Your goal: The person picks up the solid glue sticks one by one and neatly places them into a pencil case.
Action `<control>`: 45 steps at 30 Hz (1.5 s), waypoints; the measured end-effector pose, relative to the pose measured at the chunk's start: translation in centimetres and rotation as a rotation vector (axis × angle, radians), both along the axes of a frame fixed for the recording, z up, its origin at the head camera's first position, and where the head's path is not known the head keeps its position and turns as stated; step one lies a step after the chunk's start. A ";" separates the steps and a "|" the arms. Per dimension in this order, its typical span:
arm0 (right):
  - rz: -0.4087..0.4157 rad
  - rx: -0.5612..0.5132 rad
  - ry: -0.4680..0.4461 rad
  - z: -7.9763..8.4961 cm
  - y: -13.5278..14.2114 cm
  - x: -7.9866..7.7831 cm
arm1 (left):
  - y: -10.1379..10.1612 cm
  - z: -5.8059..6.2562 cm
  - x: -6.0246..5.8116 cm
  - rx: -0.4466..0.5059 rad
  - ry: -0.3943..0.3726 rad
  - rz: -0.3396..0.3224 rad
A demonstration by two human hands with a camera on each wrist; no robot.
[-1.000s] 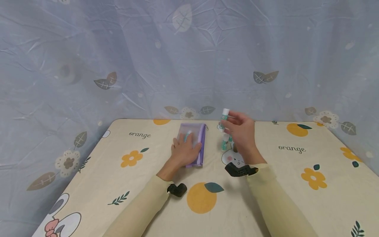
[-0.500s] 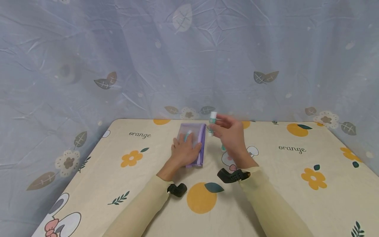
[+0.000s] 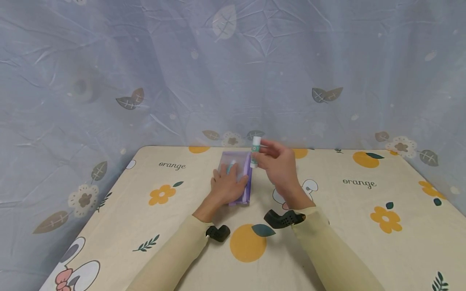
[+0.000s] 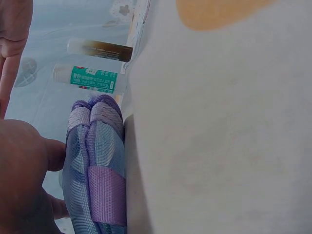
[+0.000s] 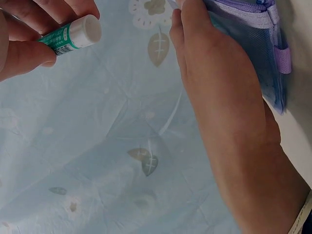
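My left hand [image 3: 227, 188] lies with fingers spread over a mesh pouch [image 3: 236, 155] with a purple zipper edge. Through the mesh, between the fingers, shows a green-and-white glue stick [image 3: 231, 163]. In the left wrist view, the pouch [image 4: 105, 151] stands out from the cloth, its purple-trimmed end facing the camera. My right hand [image 3: 280, 163] pinches another glue stick [image 3: 256, 151] upright, white cap up, overlapping the pouch's right edge. The right wrist view shows this glue stick [image 5: 70, 36] between thumb and fingers.
Beyond the pouch in the left wrist view, a green-labelled glue stick [image 4: 95, 79] and a darker, shaded stick [image 4: 100, 49] stand upright; my right hand hides them in the head view. A patterned tablecloth [image 3: 349, 218] covers the table, with a pale blue curtain [image 3: 233, 72] behind.
My right hand has carried its glue stick leftward from beside the standing sticks to the pouch's right edge. My left hand and the pouch have stayed in place.
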State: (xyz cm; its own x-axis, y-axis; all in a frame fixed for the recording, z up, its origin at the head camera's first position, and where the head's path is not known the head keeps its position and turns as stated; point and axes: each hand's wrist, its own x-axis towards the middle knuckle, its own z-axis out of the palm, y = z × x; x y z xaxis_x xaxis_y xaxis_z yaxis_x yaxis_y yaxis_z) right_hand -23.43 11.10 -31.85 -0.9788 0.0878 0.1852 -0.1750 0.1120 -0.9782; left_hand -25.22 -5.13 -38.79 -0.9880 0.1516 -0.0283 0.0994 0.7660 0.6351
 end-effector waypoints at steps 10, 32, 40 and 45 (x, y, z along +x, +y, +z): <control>-0.042 0.014 0.008 -0.5 0.0 -0.2 | 0.0 0.0 0.0 -0.014 0.002 -0.001; -0.158 0.234 -0.074 -2.4 -0.7 -1.0 | 0.0 -0.1 -0.1 -0.018 0.015 0.002; -0.167 0.286 -0.059 -3.3 -0.9 -1.2 | 0.0 0.0 0.0 -0.031 0.009 -0.001; -0.156 0.339 -0.080 -4.1 -1.2 -1.2 | 0.1 0.0 0.0 -0.027 0.012 0.001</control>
State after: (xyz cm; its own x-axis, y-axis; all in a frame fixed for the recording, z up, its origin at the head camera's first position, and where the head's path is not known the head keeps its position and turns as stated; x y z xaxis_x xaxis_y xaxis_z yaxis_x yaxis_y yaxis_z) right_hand -24.65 9.94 -35.92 -0.9710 0.1835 0.1532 -0.0555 0.4504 -0.8911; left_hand -25.18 -5.04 -38.79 -0.9885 0.1501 -0.0205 0.1062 0.7832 0.6126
